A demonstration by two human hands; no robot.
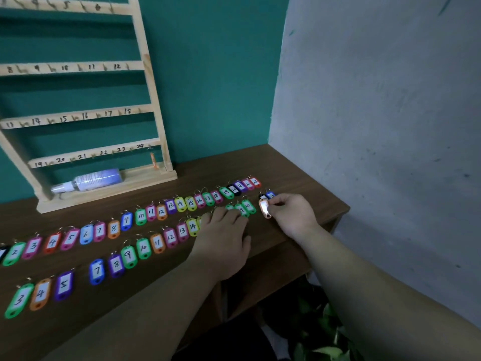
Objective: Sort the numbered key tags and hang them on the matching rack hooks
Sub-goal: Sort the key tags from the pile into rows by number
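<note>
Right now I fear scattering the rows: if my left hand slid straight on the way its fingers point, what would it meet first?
Most likely the green tag 19 in the near row: fingertips of the left hand look about touching it, though contact is hard to judge. Past it lies the far row.

Key tags (140, 217) are green, pink, orange, blue and purple; table (299, 178) dark brown, wall (208, 87) teal.

Plain room corner, home or office unclear: wooden desk (299, 165), teal wall (208, 74), scuffed grey wall (377, 100)
</note>
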